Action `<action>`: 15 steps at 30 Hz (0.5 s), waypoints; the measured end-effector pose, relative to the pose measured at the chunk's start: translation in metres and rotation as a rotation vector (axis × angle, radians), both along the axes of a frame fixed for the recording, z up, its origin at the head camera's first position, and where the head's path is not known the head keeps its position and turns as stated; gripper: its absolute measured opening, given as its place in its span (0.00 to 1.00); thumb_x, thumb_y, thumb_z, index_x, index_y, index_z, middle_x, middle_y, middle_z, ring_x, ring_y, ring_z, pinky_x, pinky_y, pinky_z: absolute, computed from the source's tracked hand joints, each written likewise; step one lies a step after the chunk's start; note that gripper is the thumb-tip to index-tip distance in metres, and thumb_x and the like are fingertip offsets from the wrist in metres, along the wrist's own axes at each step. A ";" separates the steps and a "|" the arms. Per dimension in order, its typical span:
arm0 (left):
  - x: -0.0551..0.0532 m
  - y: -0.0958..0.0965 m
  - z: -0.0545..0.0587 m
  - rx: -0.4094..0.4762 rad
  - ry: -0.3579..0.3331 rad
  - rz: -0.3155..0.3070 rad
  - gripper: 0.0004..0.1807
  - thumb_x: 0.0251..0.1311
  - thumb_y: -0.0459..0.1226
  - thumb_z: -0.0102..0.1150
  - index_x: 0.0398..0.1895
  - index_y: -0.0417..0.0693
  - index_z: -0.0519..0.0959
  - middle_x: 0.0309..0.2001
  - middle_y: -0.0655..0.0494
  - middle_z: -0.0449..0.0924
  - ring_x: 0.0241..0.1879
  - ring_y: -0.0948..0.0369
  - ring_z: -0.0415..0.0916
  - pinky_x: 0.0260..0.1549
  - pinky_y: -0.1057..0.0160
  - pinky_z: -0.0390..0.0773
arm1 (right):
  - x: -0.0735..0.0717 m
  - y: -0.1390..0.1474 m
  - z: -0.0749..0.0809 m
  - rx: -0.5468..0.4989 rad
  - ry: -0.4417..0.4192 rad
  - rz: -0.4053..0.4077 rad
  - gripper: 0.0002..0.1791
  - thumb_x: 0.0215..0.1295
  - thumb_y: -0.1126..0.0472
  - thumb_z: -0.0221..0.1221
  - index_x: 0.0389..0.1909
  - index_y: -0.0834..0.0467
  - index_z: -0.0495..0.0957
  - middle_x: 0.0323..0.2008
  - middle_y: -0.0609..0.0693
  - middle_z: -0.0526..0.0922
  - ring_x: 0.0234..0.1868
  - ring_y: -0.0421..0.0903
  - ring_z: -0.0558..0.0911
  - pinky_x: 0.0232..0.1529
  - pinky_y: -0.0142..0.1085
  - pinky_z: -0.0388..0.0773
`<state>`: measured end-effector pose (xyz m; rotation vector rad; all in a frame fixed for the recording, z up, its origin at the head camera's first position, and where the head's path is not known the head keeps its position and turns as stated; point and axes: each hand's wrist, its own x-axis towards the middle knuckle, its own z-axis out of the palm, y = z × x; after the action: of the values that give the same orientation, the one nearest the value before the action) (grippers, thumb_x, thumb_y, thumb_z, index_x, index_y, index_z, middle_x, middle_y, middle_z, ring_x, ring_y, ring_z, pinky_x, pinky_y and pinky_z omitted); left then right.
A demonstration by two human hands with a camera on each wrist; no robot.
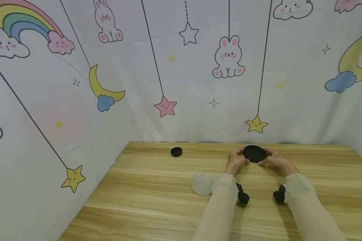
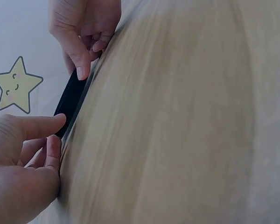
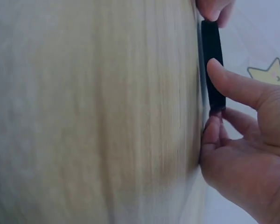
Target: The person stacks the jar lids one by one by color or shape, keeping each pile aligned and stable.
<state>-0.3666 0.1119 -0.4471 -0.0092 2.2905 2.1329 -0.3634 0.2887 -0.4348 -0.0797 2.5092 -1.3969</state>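
A round, shallow black dish (image 1: 254,153), rimmed like a lid, is near the far edge of the table with its hollow side facing up. My left hand (image 1: 237,160) grips its left side, thumb on the near wall and fingers curled by the rim. On the opposite side my right hand (image 1: 276,160) holds it the same way; in the right wrist view its thumb presses the dark side wall (image 3: 215,88). Seen edge-on in the left wrist view, the dish (image 2: 71,100) is very close to the tabletop; whether it touches is unclear.
A smaller round black dish (image 1: 176,152) lies at the back left. A translucent whitish round disc (image 1: 201,183) lies beside my left sleeve, partly hidden by it. The wood-grain table (image 1: 138,201) meets a printed cloth backdrop (image 1: 193,127) behind and at the sides.
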 end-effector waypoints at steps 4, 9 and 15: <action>-0.001 -0.001 -0.002 -0.005 0.002 0.006 0.32 0.39 0.14 0.61 0.54 0.35 0.81 0.41 0.45 0.85 0.30 0.68 0.70 0.32 0.75 0.71 | 0.001 -0.001 -0.001 0.006 0.010 0.014 0.50 0.60 0.65 0.63 0.74 0.72 0.42 0.71 0.77 0.48 0.72 0.73 0.49 0.70 0.64 0.48; 0.000 -0.004 -0.002 -0.004 -0.010 -0.021 0.28 0.43 0.16 0.64 0.53 0.36 0.81 0.43 0.46 0.85 0.35 0.64 0.74 0.38 0.70 0.76 | 0.001 0.002 -0.003 -0.020 0.008 0.014 0.50 0.61 0.65 0.63 0.74 0.73 0.41 0.70 0.78 0.48 0.71 0.74 0.49 0.69 0.64 0.49; 0.001 -0.010 0.000 0.063 -0.041 -0.080 0.26 0.47 0.20 0.64 0.55 0.34 0.79 0.48 0.44 0.83 0.45 0.58 0.80 0.45 0.63 0.81 | 0.004 0.006 -0.002 -0.066 0.010 0.018 0.49 0.63 0.61 0.63 0.74 0.72 0.42 0.70 0.77 0.51 0.70 0.72 0.54 0.69 0.63 0.53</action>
<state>-0.3659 0.1018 -0.4471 0.0385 2.1620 2.1439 -0.3594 0.2948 -0.4368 -0.1227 2.4645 -1.4750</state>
